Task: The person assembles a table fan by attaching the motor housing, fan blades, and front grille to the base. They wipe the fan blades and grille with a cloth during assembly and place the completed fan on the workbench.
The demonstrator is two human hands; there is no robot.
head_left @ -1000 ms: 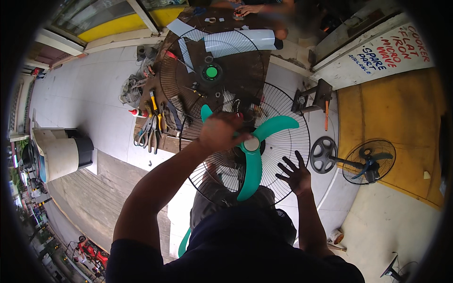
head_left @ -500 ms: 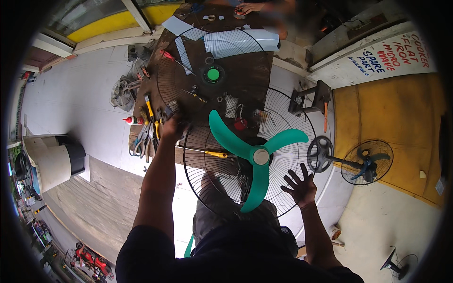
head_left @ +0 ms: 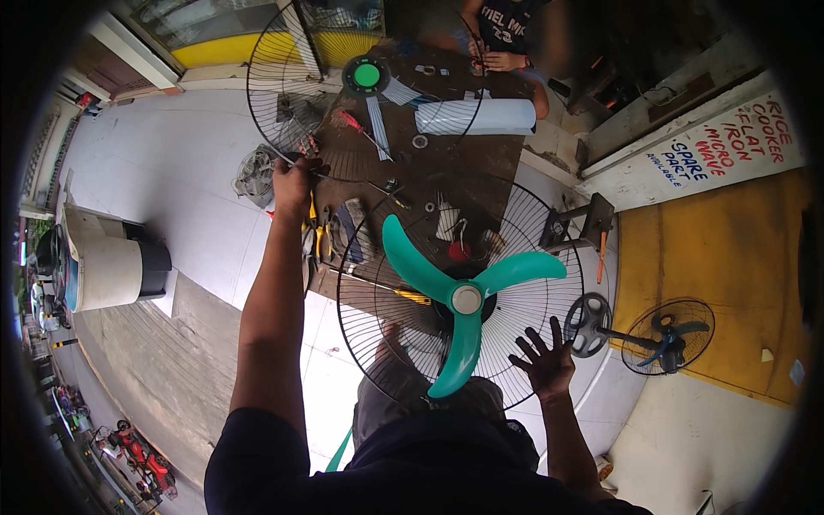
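Note:
My left hand [head_left: 294, 178] grips the lower rim of a black wire front fan guard [head_left: 283, 69] with a green centre cap [head_left: 366, 75], held tilted above the brown workbench [head_left: 481, 184]. A teal three-bladed fan blade [head_left: 459, 296] sits on the hub inside the black rear guard [head_left: 360, 335] in front of me. My right hand [head_left: 543, 360] rests with fingers spread against the rear guard's lower right rim.
Pliers and other hand tools [head_left: 330, 236] lie along the bench's left edge. A pale blue rolled sheet [head_left: 476, 116] lies on the bench. Another person's hands [head_left: 498, 60] work at the far side. A small standing fan [head_left: 665, 335] is at right, a white machine [head_left: 99, 266] at left.
My left hand left the teal blade, reached out to the bench's left side and took the front guard by its rim, lifting it. My right hand stayed at the rear guard.

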